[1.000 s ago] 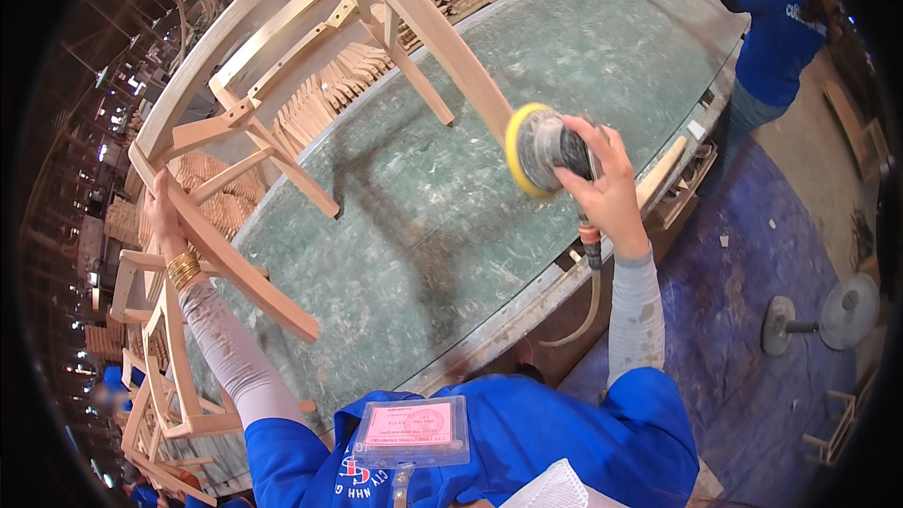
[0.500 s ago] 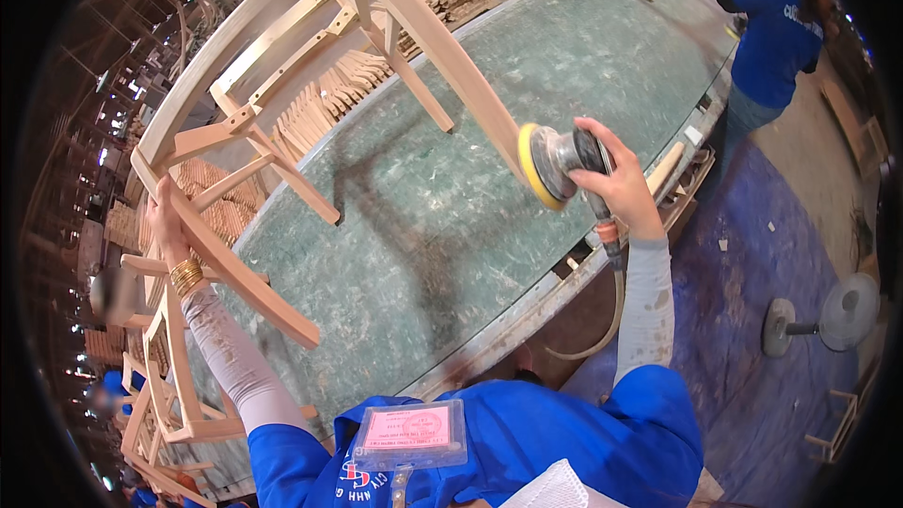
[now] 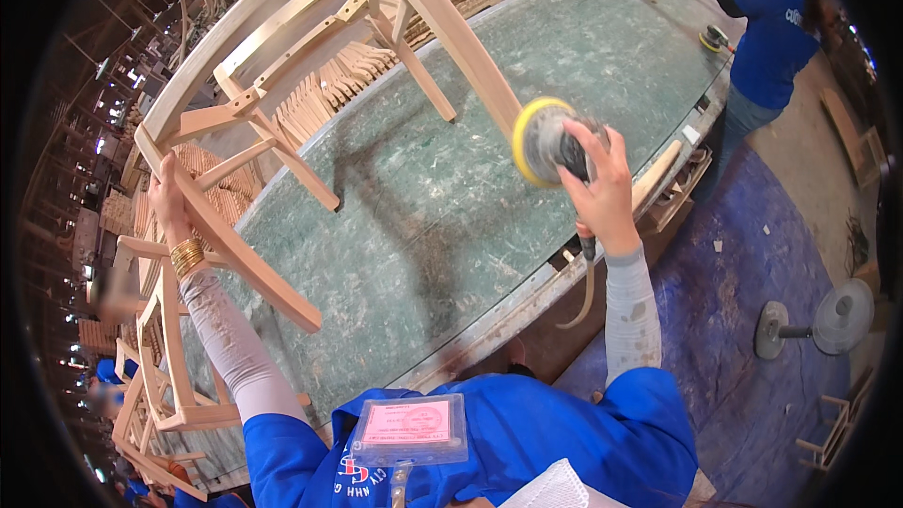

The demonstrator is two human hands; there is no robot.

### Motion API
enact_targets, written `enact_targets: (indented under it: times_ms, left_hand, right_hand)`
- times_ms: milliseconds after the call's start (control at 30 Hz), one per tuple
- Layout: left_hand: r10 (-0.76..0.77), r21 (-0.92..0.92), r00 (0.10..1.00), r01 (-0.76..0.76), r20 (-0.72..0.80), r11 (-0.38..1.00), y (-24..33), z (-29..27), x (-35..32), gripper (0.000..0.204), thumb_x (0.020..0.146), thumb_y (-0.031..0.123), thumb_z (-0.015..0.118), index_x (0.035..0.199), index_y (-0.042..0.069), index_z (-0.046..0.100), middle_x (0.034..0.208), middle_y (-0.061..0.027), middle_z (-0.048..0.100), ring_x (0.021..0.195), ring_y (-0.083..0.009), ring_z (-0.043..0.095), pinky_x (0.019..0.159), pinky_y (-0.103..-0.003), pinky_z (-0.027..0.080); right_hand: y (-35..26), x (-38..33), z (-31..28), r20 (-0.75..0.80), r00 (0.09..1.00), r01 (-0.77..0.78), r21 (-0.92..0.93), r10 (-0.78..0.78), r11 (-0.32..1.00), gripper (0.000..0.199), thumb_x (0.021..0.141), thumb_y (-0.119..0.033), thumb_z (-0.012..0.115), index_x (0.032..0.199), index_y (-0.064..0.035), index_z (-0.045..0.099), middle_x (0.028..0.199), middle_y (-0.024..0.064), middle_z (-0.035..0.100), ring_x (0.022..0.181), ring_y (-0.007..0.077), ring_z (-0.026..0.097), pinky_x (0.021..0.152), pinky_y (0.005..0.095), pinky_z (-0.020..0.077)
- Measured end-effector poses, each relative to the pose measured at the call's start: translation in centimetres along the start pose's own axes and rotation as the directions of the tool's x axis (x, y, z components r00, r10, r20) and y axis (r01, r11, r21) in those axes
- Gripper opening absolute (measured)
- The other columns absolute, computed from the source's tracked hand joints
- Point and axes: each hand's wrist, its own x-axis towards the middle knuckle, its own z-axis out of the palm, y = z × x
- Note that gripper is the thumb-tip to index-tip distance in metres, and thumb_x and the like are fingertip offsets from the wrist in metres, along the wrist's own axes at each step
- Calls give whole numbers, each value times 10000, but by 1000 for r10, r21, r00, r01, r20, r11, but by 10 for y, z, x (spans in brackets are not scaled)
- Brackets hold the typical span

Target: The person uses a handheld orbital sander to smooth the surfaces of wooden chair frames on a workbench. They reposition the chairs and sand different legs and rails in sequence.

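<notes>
Pale, bare wood is spread from the upper left to the centre of the frame, where a chair [image 3: 216, 42] is tilted over a scuffed green table [image 3: 499, 245]. Partway along, its left rail [image 3: 246, 249] is gripped by the left hand [image 3: 169, 198]; whether weight is borne there or the chair is only steadied cannot be told. The right rail [image 3: 442, 28] is slanted from the top of the frame toward the centre, its lower end overlapped by the yellow pad [image 3: 520, 136] of a round sander [image 3: 569, 146]. The pad is faced leftward at that end; contact or a slight gap cannot be told. The sander is clasped by the right hand [image 3: 607, 188], so the rail's end is placed just left of this hand and well apart from the other. At lower centre, a pink card [image 3: 404, 420] is held in a clear sleeve [image 3: 409, 457].
</notes>
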Motion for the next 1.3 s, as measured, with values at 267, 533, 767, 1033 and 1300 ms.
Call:
enact_targets:
  times_ms: [267, 533, 767, 1033, 1300]
  left_hand:
    - [172, -307, 967, -109, 187, 946, -34, -28, 21, 407, 935, 334, 557, 1168, 0, 563, 964, -40, 624, 818, -118, 606, 691, -256, 489]
    - [4, -311, 927, 122, 375, 942, 1, 22, 16, 407, 916, 359, 589, 1151, 27, 569, 962, -82, 662, 726, -202, 659, 664, -318, 563]
    - [33, -230, 823, 120, 567, 966, 3, 14, 22, 502, 822, 367, 698, 1165, 17, 590, 1003, -94, 652, 876, -198, 649, 735, -350, 545]
    - [161, -176, 873, -88, 461, 980, 1, 13, 5, 505, 761, 384, 738, 1094, 21, 630, 852, -77, 668, 772, -176, 636, 636, -317, 522]
    - [207, -211, 928, -146, 309, 967, -34, 38, -148, 1042, 578, 395, 850, 1372, -8, 307, 1339, -224, 340, 1287, -351, 332, 1086, -467, 295]
  right_hand:
    - [4, -114, -28, 106, 952, -267, -173, 287, 948, 659, 644, 50, 663, 1272, -96, 527, 1153, 151, 526, 1088, 322, 534, 922, 380, 437]
    - [-26, -205, 72, 679, 719, -175, -30, 149, 984, 731, 618, -22, 706, 1297, -200, 501, 1163, 178, 507, 1043, 380, 556, 843, 420, 487]
    - [-123, -263, 220, 940, 334, 20, 62, -65, 998, 689, 663, -75, 682, 1299, -260, 491, 1156, 191, 500, 934, 397, 604, 780, 444, 515]
    - [-175, -315, 314, 865, 481, 97, 109, -142, 989, 712, 669, -135, 720, 1321, -269, 466, 1196, 173, 496, 1067, 372, 542, 872, 449, 478]
    - [-49, -168, 129, 188, 952, -264, 100, 243, 959, 603, 800, -174, 711, 1327, -50, 446, 1290, 172, 498, 1161, 278, 499, 952, 391, 428]
